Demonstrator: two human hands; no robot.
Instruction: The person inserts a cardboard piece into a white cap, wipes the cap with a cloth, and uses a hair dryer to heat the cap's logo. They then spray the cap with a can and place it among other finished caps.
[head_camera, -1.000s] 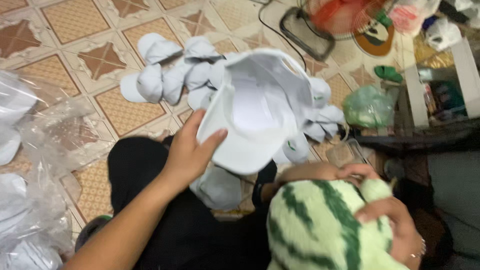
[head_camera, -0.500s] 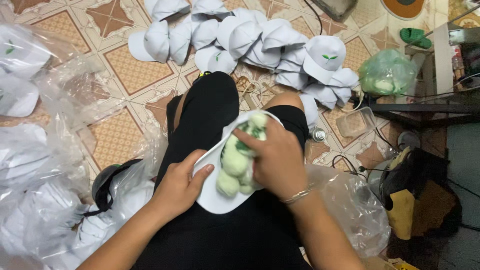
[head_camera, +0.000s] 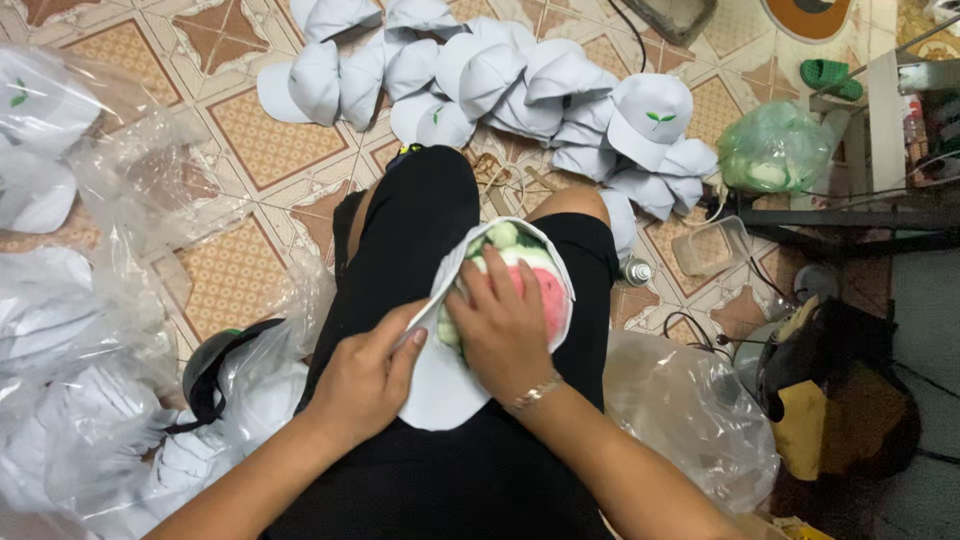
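A white cap lies upside down on my lap, over my black-clothed legs. My left hand grips its brim and side edge. My right hand, with a bracelet at the wrist, presses a soft watermelon-patterned cushion, green, white and pink, down into the cap's crown. Only the cushion's far part shows past my fingers.
A row of several white caps lies on the patterned tile floor ahead. Clear plastic bags of caps pile at the left, another clear bag sits at my right, and a green bag lies by a dark shelf frame.
The cap came down from in front of me onto my lap. My right hand has pushed the watermelon cushion deeper into its crown; my left hand stays on the brim.
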